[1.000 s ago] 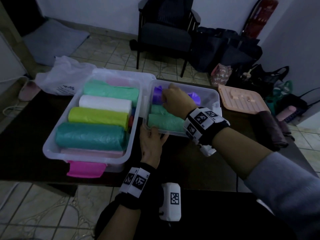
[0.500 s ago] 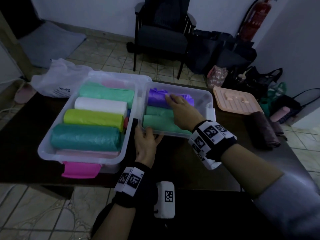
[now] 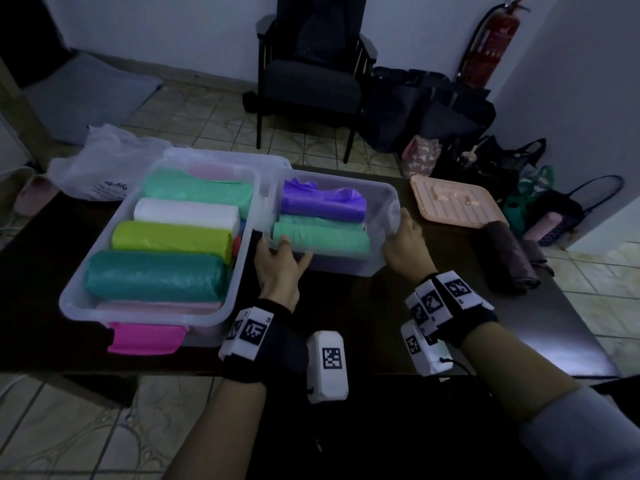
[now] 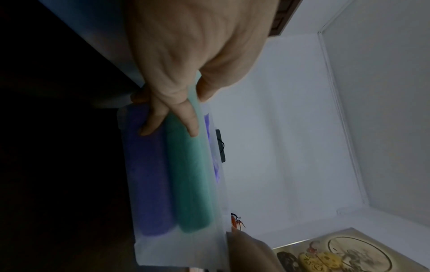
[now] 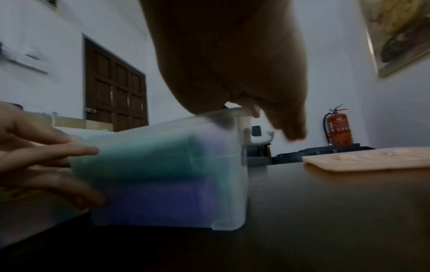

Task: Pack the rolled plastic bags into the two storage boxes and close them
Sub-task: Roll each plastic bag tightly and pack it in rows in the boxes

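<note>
The small clear box sits mid-table with a purple roll and green rolls inside. My left hand grips its near left corner, thumb over the rim and fingers flat along the front wall. At the box's right end my right hand holds the rim. To the left stands the large clear box, full of green, white, yellow, teal and pink rolls, with no lid on it. The small box's peach lid lies on the table to the right.
A pink latch sticks out from the large box's near end. A white plastic bag lies behind that box. Brown rolled items rest near the table's right edge. A chair and bags stand on the floor beyond.
My right hand has come off the purple roll inside the small box and moved to the box's right end. The left hand has stayed at the near left corner.
</note>
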### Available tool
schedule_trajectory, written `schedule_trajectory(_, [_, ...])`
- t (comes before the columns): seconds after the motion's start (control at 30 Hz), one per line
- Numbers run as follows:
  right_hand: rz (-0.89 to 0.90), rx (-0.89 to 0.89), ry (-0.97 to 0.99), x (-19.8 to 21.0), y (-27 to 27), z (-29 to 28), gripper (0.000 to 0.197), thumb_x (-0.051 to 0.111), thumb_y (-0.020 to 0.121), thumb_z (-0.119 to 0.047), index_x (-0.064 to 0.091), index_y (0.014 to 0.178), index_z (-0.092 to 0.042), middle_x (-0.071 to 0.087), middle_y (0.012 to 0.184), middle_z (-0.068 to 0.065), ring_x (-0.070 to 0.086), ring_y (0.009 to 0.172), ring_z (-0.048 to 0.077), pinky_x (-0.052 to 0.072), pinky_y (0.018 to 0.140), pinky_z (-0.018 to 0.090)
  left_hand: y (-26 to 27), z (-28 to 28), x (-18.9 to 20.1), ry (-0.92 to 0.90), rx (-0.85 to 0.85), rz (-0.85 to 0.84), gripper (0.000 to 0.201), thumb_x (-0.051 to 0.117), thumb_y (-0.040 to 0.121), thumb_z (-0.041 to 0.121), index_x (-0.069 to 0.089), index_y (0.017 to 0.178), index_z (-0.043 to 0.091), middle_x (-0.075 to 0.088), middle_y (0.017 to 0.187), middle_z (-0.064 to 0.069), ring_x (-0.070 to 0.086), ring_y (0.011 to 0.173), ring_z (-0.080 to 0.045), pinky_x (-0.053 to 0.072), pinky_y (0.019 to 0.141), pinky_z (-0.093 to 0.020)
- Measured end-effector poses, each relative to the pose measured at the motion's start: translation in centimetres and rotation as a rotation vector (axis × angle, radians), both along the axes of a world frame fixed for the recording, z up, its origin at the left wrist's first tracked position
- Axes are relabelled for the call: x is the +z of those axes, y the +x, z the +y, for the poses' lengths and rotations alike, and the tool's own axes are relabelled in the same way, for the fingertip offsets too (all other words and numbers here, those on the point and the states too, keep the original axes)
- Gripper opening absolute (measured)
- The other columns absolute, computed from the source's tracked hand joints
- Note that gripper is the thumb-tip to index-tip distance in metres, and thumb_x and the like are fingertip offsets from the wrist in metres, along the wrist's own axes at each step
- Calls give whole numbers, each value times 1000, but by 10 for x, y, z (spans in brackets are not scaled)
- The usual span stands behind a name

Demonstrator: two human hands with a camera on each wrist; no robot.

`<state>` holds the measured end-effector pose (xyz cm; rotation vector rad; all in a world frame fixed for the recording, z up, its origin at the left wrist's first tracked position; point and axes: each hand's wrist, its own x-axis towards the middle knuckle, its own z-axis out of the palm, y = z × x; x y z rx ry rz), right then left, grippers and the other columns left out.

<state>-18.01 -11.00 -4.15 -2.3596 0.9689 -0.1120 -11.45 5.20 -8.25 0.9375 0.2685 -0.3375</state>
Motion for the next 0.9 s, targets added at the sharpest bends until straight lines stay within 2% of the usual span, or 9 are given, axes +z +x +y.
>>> schedule_trajectory(0.1, [-102, -4, 115, -2, -5, -3, 63, 42, 99, -25, 7, 151, -15, 14, 156, 13, 27, 139, 28, 32, 107, 38, 0, -2, 3, 34, 11, 3, 39, 43, 98, 11, 41, 137, 7, 44, 135, -13, 51, 110, -23, 55, 63, -25])
schedule_trajectory(0.23, [-195, -27, 171, -8, -2, -6, 61, 41, 99, -34, 14, 150, -16, 20, 154, 12, 29, 139, 28, 32, 111, 43, 3, -3, 11, 46, 11, 46, 39, 46, 98, 12, 42, 137, 8, 45, 135, -13, 51, 109, -22, 53, 71, -26])
schedule_trajectory(0.33, [-209, -26, 217, -12, 2, -8, 63, 45, 95, -34, 19, 150, -19, 28, 151, 12, 36, 135, 30, 36, 109, 48, 5, -3, 16, 41, 2, 79, 40, 47, 97, 11, 42, 137, 9, 46, 134, -13, 51, 114, -25, 51, 79, -29])
schedule_trajectory(0.43, [-211, -30, 238, -14, 5, -11, 63, 48, 93, -31, 21, 149, -22, 32, 148, 12, 41, 131, 30, 39, 105, 50, 7, -4, 19, 63, 8, 94, 42, 47, 97, 10, 40, 138, 9, 44, 135, -13, 50, 116, -26, 50, 80, -29])
schedule_trajectory(0.53, [-219, -36, 257, -15, 6, -13, 64, 49, 93, -27, 19, 149, -21, 30, 149, 12, 41, 131, 30, 40, 105, 49, 7, -7, 19, 76, 11, 104, 43, 47, 97, 10, 38, 139, 9, 42, 137, -14, 49, 118, -26, 50, 80, -30])
schedule_trajectory(0.73, [-221, -22, 271, -15, 6, -14, 63, 48, 91, -29, 20, 148, -22, 31, 148, 12, 46, 127, 30, 44, 101, 50, 3, -5, 27, 110, -20, 96, 42, 45, 98, 12, 38, 139, 9, 42, 137, -14, 47, 122, -28, 50, 87, -34])
schedule_trajectory(0.83, [-210, -36, 273, -14, 5, -15, 63, 46, 94, -29, 18, 149, -22, 25, 151, 12, 43, 129, 30, 43, 103, 48, 0, -1, 25, 187, -82, 64, 44, 45, 98, 19, 35, 141, 12, 42, 139, -12, 45, 124, -30, 47, 93, -40])
schedule_trajectory(0.9, [-198, -47, 258, -15, 5, -18, 62, 44, 96, -31, 15, 150, -21, 20, 153, 12, 36, 133, 31, 39, 106, 46, -6, 0, 20, 254, -124, 78, 49, 46, 97, 31, 34, 141, 12, 43, 138, -12, 46, 124, -31, 45, 96, -42])
